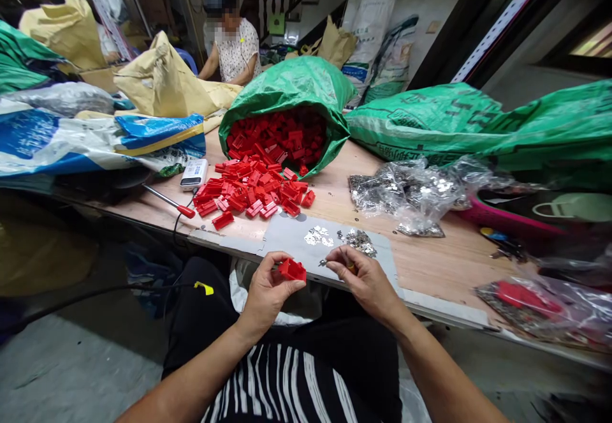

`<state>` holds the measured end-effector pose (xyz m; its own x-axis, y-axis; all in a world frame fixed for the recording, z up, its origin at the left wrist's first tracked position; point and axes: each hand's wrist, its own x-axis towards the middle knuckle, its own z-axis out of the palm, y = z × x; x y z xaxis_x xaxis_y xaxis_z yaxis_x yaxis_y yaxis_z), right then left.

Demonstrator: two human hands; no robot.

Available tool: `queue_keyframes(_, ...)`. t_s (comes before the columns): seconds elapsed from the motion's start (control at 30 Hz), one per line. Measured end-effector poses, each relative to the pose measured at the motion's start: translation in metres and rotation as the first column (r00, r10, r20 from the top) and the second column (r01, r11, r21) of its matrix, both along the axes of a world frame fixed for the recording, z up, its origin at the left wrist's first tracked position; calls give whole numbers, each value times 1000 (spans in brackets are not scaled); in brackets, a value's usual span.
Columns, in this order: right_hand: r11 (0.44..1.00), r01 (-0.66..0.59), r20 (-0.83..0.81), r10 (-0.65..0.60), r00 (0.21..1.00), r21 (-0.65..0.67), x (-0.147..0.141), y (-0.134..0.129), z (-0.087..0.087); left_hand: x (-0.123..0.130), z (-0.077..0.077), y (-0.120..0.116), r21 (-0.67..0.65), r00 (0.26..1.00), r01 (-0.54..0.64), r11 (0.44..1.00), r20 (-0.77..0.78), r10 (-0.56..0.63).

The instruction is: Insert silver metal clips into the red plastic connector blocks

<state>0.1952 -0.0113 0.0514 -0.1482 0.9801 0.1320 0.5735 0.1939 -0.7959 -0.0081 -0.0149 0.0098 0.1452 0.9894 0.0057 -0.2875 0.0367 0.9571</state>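
Note:
Between the thumb and fingers of my left hand (268, 289) is a red plastic housing (292, 270), its hollow side tilted up. My right hand (366, 279) pinches a small metal piece (323, 263) at its fingertips, a short gap to the right of the housing. Something yellowish shows under those fingers, mostly hidden. Just beyond both hands lies a grey mat (282, 235) with a group of flat shiny metal pieces (319, 236) and a darker heap of small metal parts (361, 242). Loose red housings (248, 190) spread out behind the mat to the left.
A green sack (291, 78) lies open, full of red housings. Clear bags of metal parts (415, 190) sit right of it, near a pink basket (507, 215). A red-handled tool (169, 201) and a white device (194, 174) are at left. Another person (234, 50) works behind.

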Motion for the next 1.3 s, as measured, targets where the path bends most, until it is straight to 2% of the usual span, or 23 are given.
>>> queue_keyframes(0.07,1000,-21,-6,21,1000,2,-12,-8,1,-1,-3,-1,176,977,-57,983,-192,92)
queue_keyframes(0.13,999,-37,-2,37,999,27,-21,-13,0,-2,-4,-3,327,936,-53,944,-313,161)
queue_keyframes(0.27,990,-87,42,82,996,109,-34,-16,-4,-3,-2,-6,502,874,-9,865,-416,250)
queue_keyframes(0.4,985,-115,44,110,993,128,-39,-15,-8,-2,0,-7,611,833,5,792,-441,335)
queue_keyframes(0.57,982,-160,-11,162,987,99,-40,-15,-7,-2,-2,-8,632,835,-13,774,-419,357)
queue_keyframes(0.67,982,-185,-94,187,978,26,-35,-14,-8,-3,-4,-9,631,847,-34,775,-394,358)
queue_keyframes(0.87,988,-89,-246,57,968,-122,-23,-9,-15,-3,-8,-9,606,872,-43,794,-365,326)
queue_keyframes(1.13,950,-200,-371,101,923,-239,-33,-9,-21,1,-2,-16,538,897,-7,843,-370,243)
queue_keyframes(1.3,912,-271,-485,94,870,-309,-33,-11,-31,4,-9,-21,564,889,55,824,-403,216)
